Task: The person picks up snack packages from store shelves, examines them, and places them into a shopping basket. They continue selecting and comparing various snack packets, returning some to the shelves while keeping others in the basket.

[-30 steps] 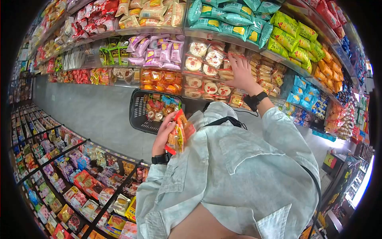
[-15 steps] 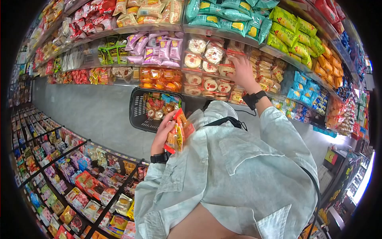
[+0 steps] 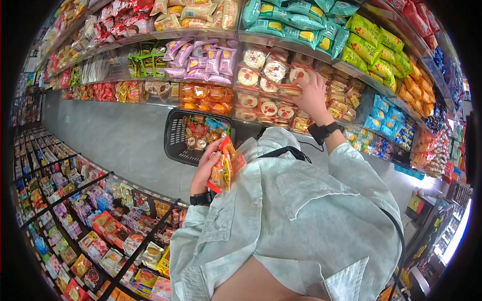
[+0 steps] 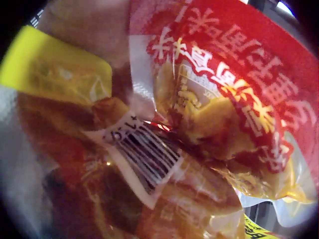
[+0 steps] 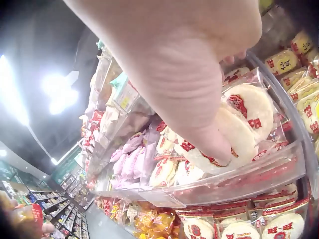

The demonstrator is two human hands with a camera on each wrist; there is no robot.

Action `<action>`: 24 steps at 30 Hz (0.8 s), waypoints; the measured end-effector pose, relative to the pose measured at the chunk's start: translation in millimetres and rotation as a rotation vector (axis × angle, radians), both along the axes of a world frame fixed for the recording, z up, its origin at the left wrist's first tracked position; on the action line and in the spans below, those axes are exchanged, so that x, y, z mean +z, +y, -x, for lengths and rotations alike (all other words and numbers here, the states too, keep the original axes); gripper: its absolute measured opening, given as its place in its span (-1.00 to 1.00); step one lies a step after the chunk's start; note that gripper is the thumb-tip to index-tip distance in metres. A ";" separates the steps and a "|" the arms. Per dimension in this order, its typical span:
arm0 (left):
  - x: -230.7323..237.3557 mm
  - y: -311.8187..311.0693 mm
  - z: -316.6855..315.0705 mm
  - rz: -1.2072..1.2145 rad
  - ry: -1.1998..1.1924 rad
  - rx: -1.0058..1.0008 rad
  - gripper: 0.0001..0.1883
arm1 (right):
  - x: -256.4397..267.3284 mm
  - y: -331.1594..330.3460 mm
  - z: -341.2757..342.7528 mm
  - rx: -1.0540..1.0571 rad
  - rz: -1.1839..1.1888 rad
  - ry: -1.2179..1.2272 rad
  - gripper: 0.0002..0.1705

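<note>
In the head view my left hand [image 3: 205, 170] grips red and orange snack packets [image 3: 226, 165] against the shirt; the left wrist view shows a barcode label [image 4: 144, 154] on the clear wrapping close up. My right hand [image 3: 312, 95] is in the upper shelf bin of round white crackers in clear and red wrappers. In the right wrist view the thumb of that hand [image 5: 189, 84] presses on the face of a wrapped cracker [image 5: 234, 139]; its other fingers are mostly hidden behind.
A black basket [image 3: 173, 143] with assorted snacks is on the grey floor [image 3: 120, 135] below the shelf. Purple packets [image 3: 211, 62], green bags [image 3: 366, 45] and teal bags [image 3: 296, 22] fill neighbouring bins. Another rack of packets [image 3: 110, 231] stands at lower left.
The right hand's fingers have drawn in toward the crackers, and a round cracker packet now shows raised beside them. The left hand keeps its hold on the packets.
</note>
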State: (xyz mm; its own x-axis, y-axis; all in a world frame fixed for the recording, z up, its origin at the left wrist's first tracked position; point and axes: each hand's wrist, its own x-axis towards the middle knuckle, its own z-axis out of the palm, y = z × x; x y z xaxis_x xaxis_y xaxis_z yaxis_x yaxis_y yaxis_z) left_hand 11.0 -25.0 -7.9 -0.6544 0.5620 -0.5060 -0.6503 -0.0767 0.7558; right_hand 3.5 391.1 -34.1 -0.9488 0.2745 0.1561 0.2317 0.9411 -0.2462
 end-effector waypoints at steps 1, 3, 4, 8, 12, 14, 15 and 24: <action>-0.3 0.1 -0.5 0.007 0.013 0.007 -0.42 | 8.2 -0.9 -1.4 -0.006 0.015 0.034 -0.45; -0.5 0.8 -1.9 0.010 0.030 0.020 -0.42 | 15.6 2.1 0.3 -0.051 0.229 0.016 -0.44; -0.6 1.5 -1.9 0.005 0.035 0.025 -0.42 | 16.2 7.0 3.6 -0.090 0.428 -0.035 -0.40; 2.5 1.9 -0.8 -0.009 -0.002 0.035 -0.42 | 1.0 23.6 16.4 -0.232 0.729 -0.021 -0.19; 4.1 3.0 -1.7 -0.009 -0.034 0.057 -0.44 | -12.3 42.7 41.3 -0.391 0.938 -0.013 -0.03; 4.9 5.6 -1.8 -0.002 -0.024 0.066 -0.44 | -18.2 49.0 50.9 -0.465 0.990 0.022 -0.01; 5.3 6.4 -1.6 -0.004 -0.032 0.068 -0.45 | -20.4 50.3 55.3 -0.498 1.028 0.031 -0.04; 0.6 4.5 -4.1 -0.024 -0.038 0.126 -0.46 | -104.9 80.2 92.9 -0.554 0.972 0.370 -0.23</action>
State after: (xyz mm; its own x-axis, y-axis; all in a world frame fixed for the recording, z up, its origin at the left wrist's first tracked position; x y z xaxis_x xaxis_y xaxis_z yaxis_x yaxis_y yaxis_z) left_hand 15.1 -20.5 -7.3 -0.7010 0.4889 -0.5192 -0.6624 -0.1769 0.7279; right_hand -89.4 471.3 -139.0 -0.6037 0.7902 -0.1056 0.3140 0.1139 -0.9426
